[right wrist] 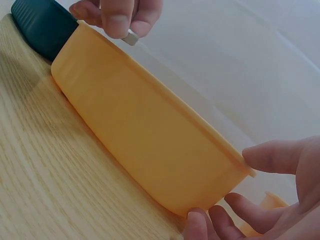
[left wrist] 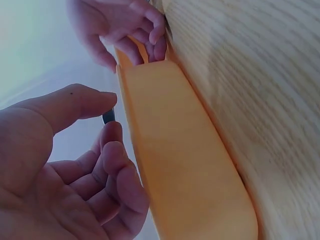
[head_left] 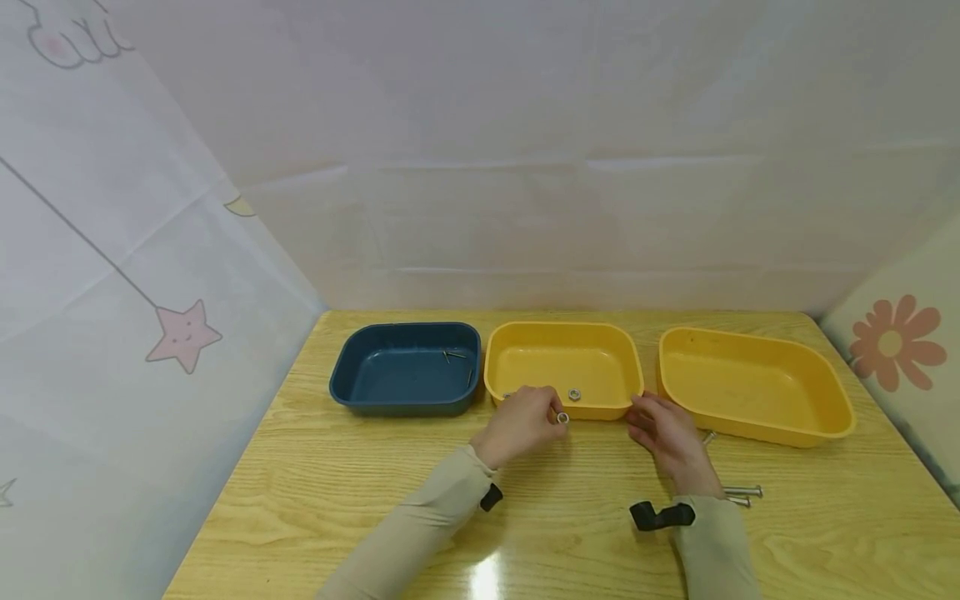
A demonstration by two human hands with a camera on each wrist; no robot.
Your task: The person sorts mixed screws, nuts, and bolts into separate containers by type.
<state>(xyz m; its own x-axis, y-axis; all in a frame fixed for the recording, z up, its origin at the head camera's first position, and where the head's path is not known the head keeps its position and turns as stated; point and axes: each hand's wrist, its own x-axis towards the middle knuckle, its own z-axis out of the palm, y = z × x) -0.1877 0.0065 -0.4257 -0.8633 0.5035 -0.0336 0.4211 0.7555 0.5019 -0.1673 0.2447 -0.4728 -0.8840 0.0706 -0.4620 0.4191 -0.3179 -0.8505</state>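
From where I stand, the left hand [head_left: 522, 427] has a small silver hexagonal metal nut [head_left: 562, 418] pinched between thumb and forefinger, held up by the near rim of the middle yellow plastic tray [head_left: 558, 367]; I can't quite tell whether it hangs over the inside or just short of it. The right hand [head_left: 670, 435] has that tray by its near right corner, thumb on the rim and fingers bent against the outer wall below, which I take for steadying. Inside lies a second silver nut [head_left: 574, 394], close to the near wall. To my eye the step in hand is sorting hardware by kind: the dark blue plastic tray [head_left: 382, 379] at the left has a few small brass-coloured screws [head_left: 455, 356] in it, while long silver bolts [head_left: 742, 490] lie on the pale wood-grain tabletop [head_left: 300, 483] by the right forearm, near the larger yellow plastic tray [head_left: 757, 387]. If so, the next move calls for bringing the pinched nut clear over the rim and parting thumb and finger low down, since so small a piece could bounce or roll, with the corner held so the tray doesn't slide.
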